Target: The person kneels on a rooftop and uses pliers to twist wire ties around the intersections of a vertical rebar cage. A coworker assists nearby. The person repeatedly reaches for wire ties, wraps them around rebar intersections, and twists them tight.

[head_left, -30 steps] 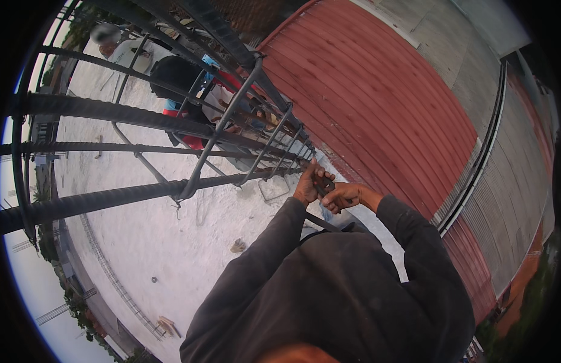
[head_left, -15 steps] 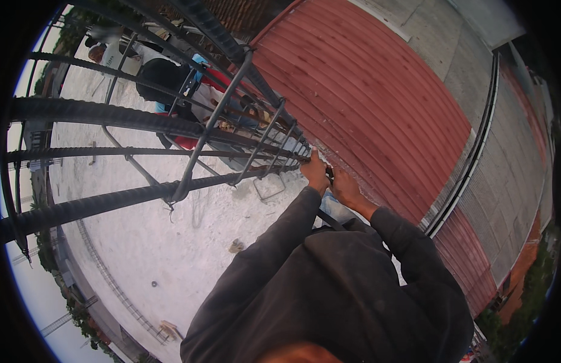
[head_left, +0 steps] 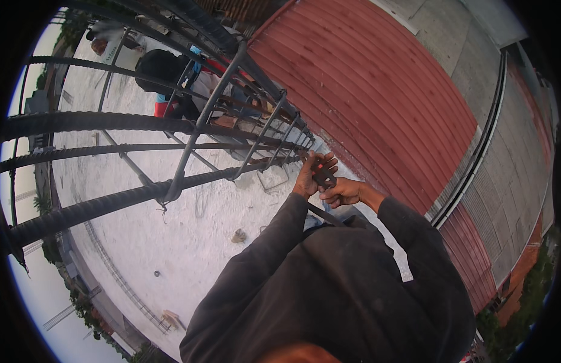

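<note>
A worker's right hand (head_left: 344,192) grips a dark tool with red marks (head_left: 324,177) near the right edge of a pale concrete slab (head_left: 190,260), beside a red corrugated roof (head_left: 365,78). The left hand (head_left: 306,179) lies against the tool, fingers bent, their hold unclear. Just beyond, ribbed steel bars (head_left: 105,201) form a cage, another person (head_left: 109,55) visible behind it.

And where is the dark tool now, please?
In the head view, the dark tool is just right of centre, between the hands, near the rebar cage.
</note>
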Motion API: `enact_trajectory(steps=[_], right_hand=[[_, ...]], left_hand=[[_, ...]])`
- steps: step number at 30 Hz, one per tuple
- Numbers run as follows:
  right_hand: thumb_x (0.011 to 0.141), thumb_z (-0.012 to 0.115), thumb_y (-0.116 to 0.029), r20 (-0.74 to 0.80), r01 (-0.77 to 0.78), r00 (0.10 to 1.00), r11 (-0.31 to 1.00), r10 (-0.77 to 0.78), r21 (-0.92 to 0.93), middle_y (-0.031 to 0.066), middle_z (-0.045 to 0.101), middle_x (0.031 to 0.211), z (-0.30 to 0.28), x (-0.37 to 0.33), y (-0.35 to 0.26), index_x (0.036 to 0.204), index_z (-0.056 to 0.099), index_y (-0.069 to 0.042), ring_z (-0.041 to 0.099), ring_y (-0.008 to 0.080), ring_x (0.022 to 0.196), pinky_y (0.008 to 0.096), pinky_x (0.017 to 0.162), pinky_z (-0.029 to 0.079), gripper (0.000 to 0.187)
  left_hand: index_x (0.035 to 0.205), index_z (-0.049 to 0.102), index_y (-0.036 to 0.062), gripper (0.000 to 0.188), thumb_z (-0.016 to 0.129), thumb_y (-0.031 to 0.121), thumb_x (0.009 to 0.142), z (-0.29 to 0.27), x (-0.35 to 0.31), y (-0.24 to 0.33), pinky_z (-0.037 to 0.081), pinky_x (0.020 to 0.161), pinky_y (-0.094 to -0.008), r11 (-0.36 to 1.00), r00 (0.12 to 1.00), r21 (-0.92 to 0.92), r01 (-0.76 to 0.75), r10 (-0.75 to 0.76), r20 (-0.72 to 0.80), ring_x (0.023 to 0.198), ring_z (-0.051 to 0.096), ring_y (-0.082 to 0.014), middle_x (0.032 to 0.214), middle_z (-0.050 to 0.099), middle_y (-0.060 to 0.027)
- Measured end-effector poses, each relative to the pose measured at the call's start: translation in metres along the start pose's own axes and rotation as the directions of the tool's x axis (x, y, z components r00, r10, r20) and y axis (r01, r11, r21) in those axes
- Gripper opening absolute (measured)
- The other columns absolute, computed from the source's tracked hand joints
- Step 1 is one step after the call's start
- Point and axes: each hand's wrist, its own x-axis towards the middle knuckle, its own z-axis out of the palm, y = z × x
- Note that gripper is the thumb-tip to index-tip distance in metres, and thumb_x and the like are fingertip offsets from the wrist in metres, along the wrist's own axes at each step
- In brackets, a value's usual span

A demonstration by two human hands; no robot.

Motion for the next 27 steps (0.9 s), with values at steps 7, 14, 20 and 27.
enact_trajectory(steps=[7, 14, 20, 27], right_hand=[[0.083, 0.094, -0.023, -0.456, -0.120, 0.856, 0.765, -0.243, -0.633, 0.0091, 0.071, 0.093, 0.027, -0.020, -0.020, 0.121, 0.065, -0.004, 0.072, 0.0278, 0.084, 0.0425, 0.075, 0.057, 0.051], [0.077, 0.095, -0.029, -0.246, -0.495, 0.382, 0.028, -0.891, -0.869, 0.0248, 0.075, 0.095, 0.043, -0.009, 0.018, 0.123, 0.063, 0.006, 0.076, 0.0417, 0.096, 0.0509, 0.086, 0.060, 0.066], [0.085, 0.088, -0.014, -0.331, -0.210, 0.610, 0.256, -0.720, -0.944, 0.0141, 0.070, 0.084, -0.003, 0.021, 0.029, 0.108, 0.063, 0.000, 0.070, 0.0329, 0.075, 0.0426, 0.071, 0.057, 0.037], [0.098, 0.081, -0.014, 0.015, 0.070, 0.997, 0.991, -0.073, 0.115, -0.0045, 0.058, 0.084, 0.011, 0.009, 0.021, 0.110, 0.064, -0.010, 0.056, 0.0092, 0.073, 0.0277, 0.066, 0.049, 0.021]], left_hand=[[0.084, 0.052, 0.0139, 0.046, 0.073, 0.048, 0.106, 0.023, 0.016, -0.005, 0.058, 0.070, -0.0446, 0.997, 0.974, 0.035, -0.073, 0.078, -0.215, 0.061, 0.053, -0.0150, 0.066, 0.043, 0.0045], [0.085, 0.052, 0.0084, 0.043, 0.077, 0.039, 0.104, 0.052, 0.043, -0.024, 0.053, 0.056, -0.0447, 0.969, 0.766, 0.017, -0.246, 0.205, -0.609, 0.054, 0.051, -0.0182, 0.066, 0.047, -0.0016], [0.086, 0.059, 0.0068, 0.045, 0.084, 0.043, 0.098, 0.035, 0.031, -0.020, 0.052, 0.058, -0.0416, 0.956, 0.733, 0.292, 0.005, 0.195, -0.651, 0.059, 0.059, -0.0221, 0.072, 0.057, -0.0064], [0.090, 0.060, 0.0114, 0.047, 0.081, 0.052, 0.098, 0.016, -0.015, 0.015, 0.060, 0.080, -0.0415, 0.994, 0.978, 0.101, 0.044, -0.022, -0.209, 0.083, 0.068, -0.0200, 0.077, 0.062, -0.0052]])
